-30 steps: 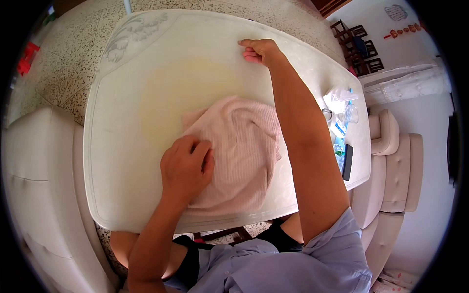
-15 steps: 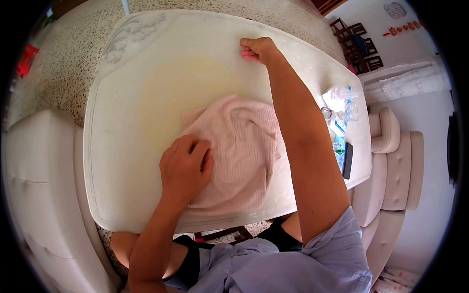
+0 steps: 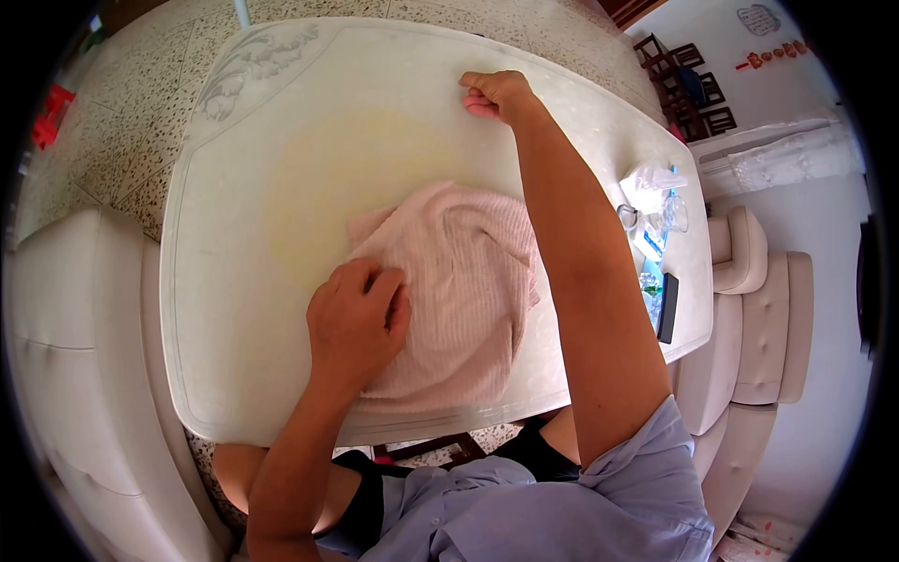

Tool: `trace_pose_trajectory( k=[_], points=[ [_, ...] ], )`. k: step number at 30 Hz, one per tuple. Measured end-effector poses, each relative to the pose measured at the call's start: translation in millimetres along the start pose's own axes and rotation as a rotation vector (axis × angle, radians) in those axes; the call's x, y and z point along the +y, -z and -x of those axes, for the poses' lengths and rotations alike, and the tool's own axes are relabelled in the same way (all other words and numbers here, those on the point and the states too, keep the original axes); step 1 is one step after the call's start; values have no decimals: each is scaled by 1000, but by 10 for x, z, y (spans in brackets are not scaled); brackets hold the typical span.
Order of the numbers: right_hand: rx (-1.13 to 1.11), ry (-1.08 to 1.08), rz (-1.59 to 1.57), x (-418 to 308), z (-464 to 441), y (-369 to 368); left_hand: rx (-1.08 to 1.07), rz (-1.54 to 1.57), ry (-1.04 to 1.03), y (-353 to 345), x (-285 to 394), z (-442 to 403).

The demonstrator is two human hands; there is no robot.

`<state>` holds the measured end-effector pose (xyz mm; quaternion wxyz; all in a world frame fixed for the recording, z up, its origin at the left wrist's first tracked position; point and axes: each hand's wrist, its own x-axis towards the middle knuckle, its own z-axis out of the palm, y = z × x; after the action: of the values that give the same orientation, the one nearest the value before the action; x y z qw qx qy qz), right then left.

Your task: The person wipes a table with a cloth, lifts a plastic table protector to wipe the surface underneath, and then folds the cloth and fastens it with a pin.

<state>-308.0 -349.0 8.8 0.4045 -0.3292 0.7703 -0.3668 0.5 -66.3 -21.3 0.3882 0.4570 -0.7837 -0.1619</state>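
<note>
A pink ribbed cloth (image 3: 459,290) lies loosely bunched near the front of the pale table (image 3: 234,309), its folds uneven and its kind unclear. My left hand (image 3: 356,314) rests at the cloth's left edge with the fingers curled in loosely. No fabric shows between those fingers. Far from the cloth, toward the table's back edge, my right hand (image 3: 496,96) is closed with its fingers folded under and the thumb along the top. Nothing shows in it. My right forearm passes over the right border of the cloth.
At the table's right side are a clear plastic bag (image 3: 648,187), a glass jug (image 3: 672,214) and a black oblong object (image 3: 667,308). A cream sofa (image 3: 66,347) stands at left, another sofa (image 3: 740,309) at right. A red stool (image 3: 51,117) is at far left.
</note>
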Motion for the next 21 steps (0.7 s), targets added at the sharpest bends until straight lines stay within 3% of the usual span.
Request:
trace_pose_trajectory(
  k=[14,21],
  points=[
    [-43,14,-41,58,-71,27,-58,-59,-19,2,-23,12],
    [-6,-3,56,-13,-2,-4,-108,111,24,-124,-115,132]
  ],
)
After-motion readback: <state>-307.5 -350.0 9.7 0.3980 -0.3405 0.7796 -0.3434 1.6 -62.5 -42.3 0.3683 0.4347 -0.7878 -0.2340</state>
